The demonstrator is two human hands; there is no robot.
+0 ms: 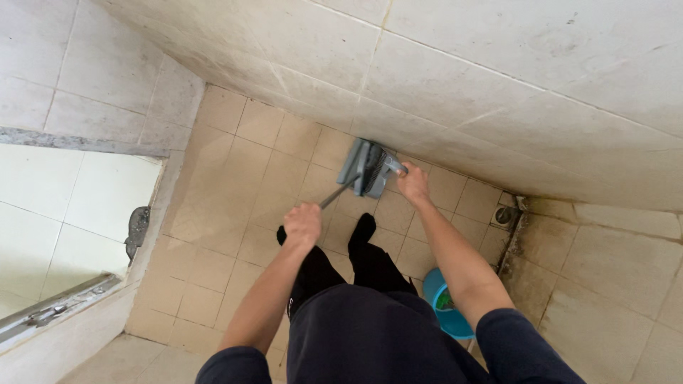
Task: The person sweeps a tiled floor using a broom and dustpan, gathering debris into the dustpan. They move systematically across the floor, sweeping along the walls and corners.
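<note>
A flat mop (pixel 364 167) stands on the beige tiled floor (pixel 235 185) close to the foot of the stained wall (pixel 498 78), its thin metal handle (pixel 336 193) slanting from the left hand (pixel 302 226) up and away toward the grey head. The head is folded, its two rectangular plates tipped nearly upright. The left hand is wrapped tight around the handle's near end; the right hand (pixel 413 183) pinches a grey lever at the head's right edge, fingers closed on it. A round blue plastic bucket (pixel 447 307) sits by the right leg, near a small floor drain (pixel 504 215) in the grimy corner
</note>
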